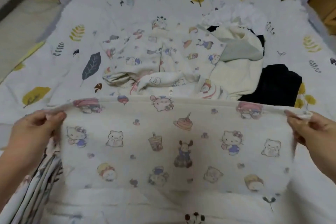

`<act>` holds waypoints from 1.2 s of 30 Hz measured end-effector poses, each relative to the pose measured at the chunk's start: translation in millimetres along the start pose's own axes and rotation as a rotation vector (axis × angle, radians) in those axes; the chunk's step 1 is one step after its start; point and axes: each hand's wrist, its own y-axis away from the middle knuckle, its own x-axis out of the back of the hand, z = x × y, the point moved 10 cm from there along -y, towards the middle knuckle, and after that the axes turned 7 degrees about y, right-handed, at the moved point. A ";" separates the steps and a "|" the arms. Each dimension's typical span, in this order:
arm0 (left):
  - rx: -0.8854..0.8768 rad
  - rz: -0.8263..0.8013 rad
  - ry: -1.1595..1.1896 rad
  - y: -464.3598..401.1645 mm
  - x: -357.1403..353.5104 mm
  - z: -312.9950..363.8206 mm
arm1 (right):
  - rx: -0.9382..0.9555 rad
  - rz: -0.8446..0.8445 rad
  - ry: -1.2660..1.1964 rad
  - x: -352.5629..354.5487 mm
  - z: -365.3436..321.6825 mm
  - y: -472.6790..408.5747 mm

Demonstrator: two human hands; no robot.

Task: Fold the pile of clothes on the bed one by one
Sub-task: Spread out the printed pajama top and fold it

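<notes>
1. The left hand (34,129) pinches the left top corner of a cream cotton garment printed with cartoon characters (174,143).
2. The right hand (316,132) pinches its right corner, holding it stretched above the near bed edge.
3. The unfolded pile of clothes (190,63) lies beyond on the leaf-patterned white bedspread (54,45).

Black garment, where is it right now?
Head view, right of centre: the black garment lies on the bed at the pile's right edge, beside the cream cloth, beyond the right hand.
</notes>
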 end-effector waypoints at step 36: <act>-0.498 -0.412 -1.110 -41.7 -255.8 -51.2 | 0.538 -0.186 1.345 -273.0 -0.9 -63.8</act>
